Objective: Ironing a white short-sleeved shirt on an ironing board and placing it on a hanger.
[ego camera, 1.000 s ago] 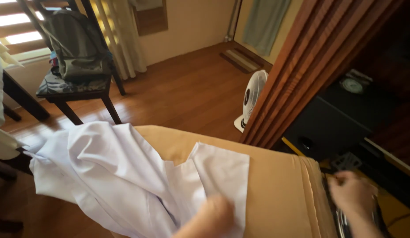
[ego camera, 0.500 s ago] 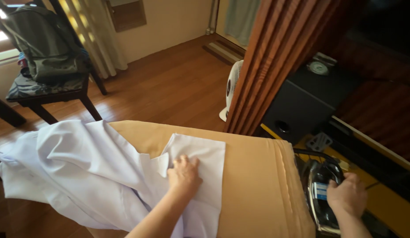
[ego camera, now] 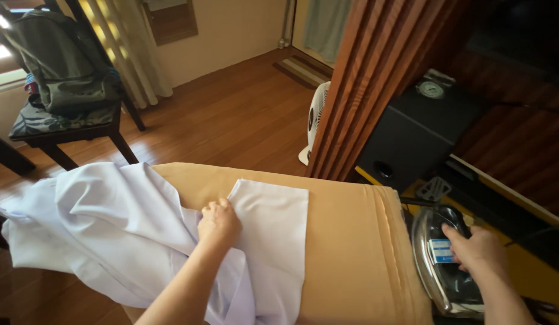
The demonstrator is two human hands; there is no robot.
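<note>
Fabric covered most of the ironing board (ego camera: pixel 351 241): a white shirt (ego camera: pixel 111 222) lay spread over its tan cover, the bulk bunched and hanging off the left edge, while one flat panel (ego camera: pixel 276 229) rested smooth near the board's middle. The left hand (ego camera: pixel 218 221) sat on the shirt where the crumpled part met that flat panel, fingers curled down and pinching or pressing the cloth; whether it truly gripped a fold could not be told. The cloth looked thin, soft and light, likely to slide and wrinkle under a careless pull, so an edge or seam seemed the sensible place to take it. At the board's right end the right hand (ego camera: pixel 481 250) was closed over the handle of an electric iron (ego camera: pixel 445 259), which lay tilted with its shiny soleplate showing. The iron looked heavy and rigid, with the handle its only safe hold. Beyond the board stood a white floor fan (ego camera: pixel 315 120), a dark speaker box (ego camera: pixel 411 138), and a chair (ego camera: pixel 63 129) carrying a grey backpack (ego camera: pixel 60 60).
</note>
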